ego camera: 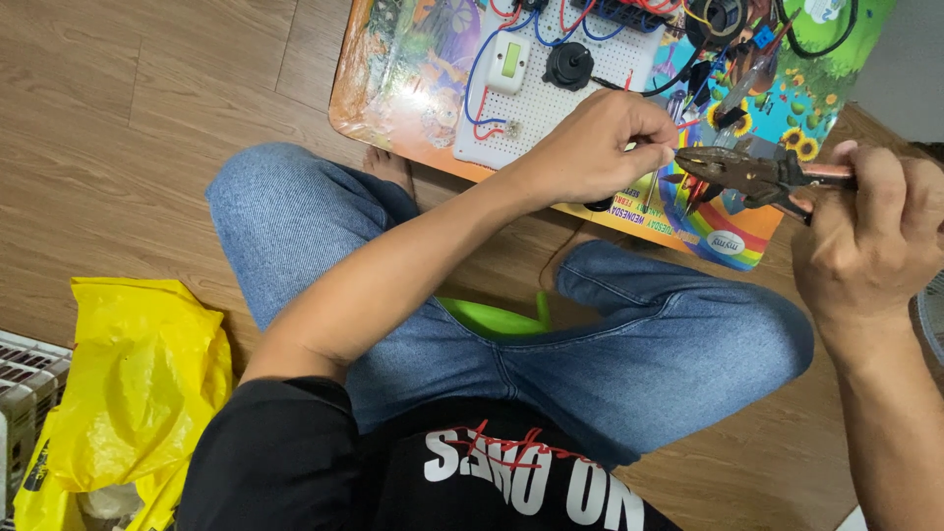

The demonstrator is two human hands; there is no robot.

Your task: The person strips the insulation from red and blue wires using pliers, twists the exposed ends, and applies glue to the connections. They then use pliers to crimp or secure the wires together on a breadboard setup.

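My right hand [870, 231] grips dark pliers [762, 175] whose tip meets a thin wire pinched in my left hand [600, 147], above the white breadboard [551, 93] on a colourful picture board [413, 69], with a crumpled yellow bag [138, 383] on the wooden floor [128, 118] to my left.

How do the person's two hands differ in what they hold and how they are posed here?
The left hand pinches something thin at its fingertips, too small to identify; the right hand wraps around the handles of dark pliers. The left hand reaches out over the white breadboard's edge; the right hand stays off to the side. Both meet at the pliers' tip.
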